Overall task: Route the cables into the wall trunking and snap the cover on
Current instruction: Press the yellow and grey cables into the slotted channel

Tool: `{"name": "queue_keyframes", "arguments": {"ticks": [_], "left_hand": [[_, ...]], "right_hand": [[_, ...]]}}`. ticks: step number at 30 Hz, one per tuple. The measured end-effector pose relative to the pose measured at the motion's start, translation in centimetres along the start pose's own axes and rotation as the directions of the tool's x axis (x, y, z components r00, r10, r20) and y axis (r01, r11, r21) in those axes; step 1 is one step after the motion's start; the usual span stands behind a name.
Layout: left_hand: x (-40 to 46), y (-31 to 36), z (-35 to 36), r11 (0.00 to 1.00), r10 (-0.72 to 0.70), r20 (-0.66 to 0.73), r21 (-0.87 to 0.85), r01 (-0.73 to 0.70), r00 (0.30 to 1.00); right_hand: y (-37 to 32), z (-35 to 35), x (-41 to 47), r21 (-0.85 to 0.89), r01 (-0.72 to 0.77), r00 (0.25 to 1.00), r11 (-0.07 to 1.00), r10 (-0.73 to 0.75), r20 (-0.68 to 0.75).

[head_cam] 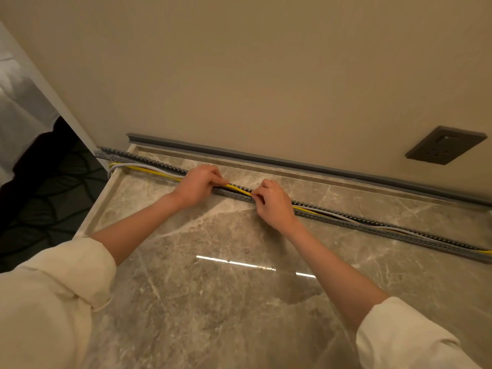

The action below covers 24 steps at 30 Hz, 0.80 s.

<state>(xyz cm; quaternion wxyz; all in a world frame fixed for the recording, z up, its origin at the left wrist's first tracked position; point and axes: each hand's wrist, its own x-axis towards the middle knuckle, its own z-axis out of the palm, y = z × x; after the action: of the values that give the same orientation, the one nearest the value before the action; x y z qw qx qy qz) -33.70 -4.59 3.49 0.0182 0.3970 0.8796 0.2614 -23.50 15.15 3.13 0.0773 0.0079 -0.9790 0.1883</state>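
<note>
Beige painted wall (266,62): backdrop to the work; carries a dark grey rectangular socket plate (446,145) at the right, clear of the work.

Glossy grey-brown marble bench (226,302): bears every item below; its back edge meets the wall.

Long plain grey plastic cover strip (306,165): lies along the wall foot, well behind the channel, apparently parked there within reach until the cables are seated. Not yet fitted.

Long grey slotted plastic trunking channel (372,227): lies open side up on the bench, running from the left end to the right edge of view, roughly parallel to the cover. Open top faces the person, which suits pressing cables down from above.

Bundle of yellow, white and dark cables (332,213): mostly inside the channel on the right; at the left end they loop out over the bench edge. The yellow one (238,188) rides high between the two hands.

Left hand (197,185): grip narrow, fingers pinching the yellow cable at the channel's top edge, seemingly to steady it.

Right hand (271,201): grip likewise narrow, fingertips pinched on the same cable just beside the slotted wall, likely to tuck the raised stretch down. Both cream sleeves are pushed up the forearms.

Judgement: routing stage, near its close; cover step outstanding.
</note>
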Motion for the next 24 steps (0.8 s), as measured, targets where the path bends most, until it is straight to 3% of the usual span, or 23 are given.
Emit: {"name": "queue_keyframes", "arguments": {"ticks": [3,8,12,16,18,24], "left_hand": [[1.5,-0.4,-0.6,0.947,-0.24,0.071,-0.203,0.249,0.968],[2.9,-0.6,-0.9,0.851,-0.375,0.179,-0.324,0.414,0.91],[2.2,-1.1,-1.2,0.876,-0.414,0.123,-0.214,0.432,0.902],[0.4,-1.6,-0.5,0.933,-0.358,-0.106,-0.02,0.358,0.928],[0.0,-1.5,-0.2,0.934,-0.347,-0.182,0.026,0.357,0.92],[0.7,-2.2,-1.2,0.915,-0.379,-0.027,-0.163,0.37,0.925]], "right_hand": [[-1.1,-0.6,1.6,-0.089,-0.081,0.991,0.993,0.09,0.101],[-2.8,0.2,2.1,-0.039,0.002,0.997,0.999,0.001,0.075],[-3.1,1.3,1.9,-0.069,0.079,0.995,0.994,-0.074,0.07],[-3.5,1.6,1.7,-0.186,0.258,0.966,0.948,-0.256,0.034],[-3.9,1.9,1.8,-0.18,0.281,0.96,0.943,-0.279,0.039],[-4.3,2.8,2.1,-0.154,0.221,0.974,0.963,-0.225,-0.008]]}}
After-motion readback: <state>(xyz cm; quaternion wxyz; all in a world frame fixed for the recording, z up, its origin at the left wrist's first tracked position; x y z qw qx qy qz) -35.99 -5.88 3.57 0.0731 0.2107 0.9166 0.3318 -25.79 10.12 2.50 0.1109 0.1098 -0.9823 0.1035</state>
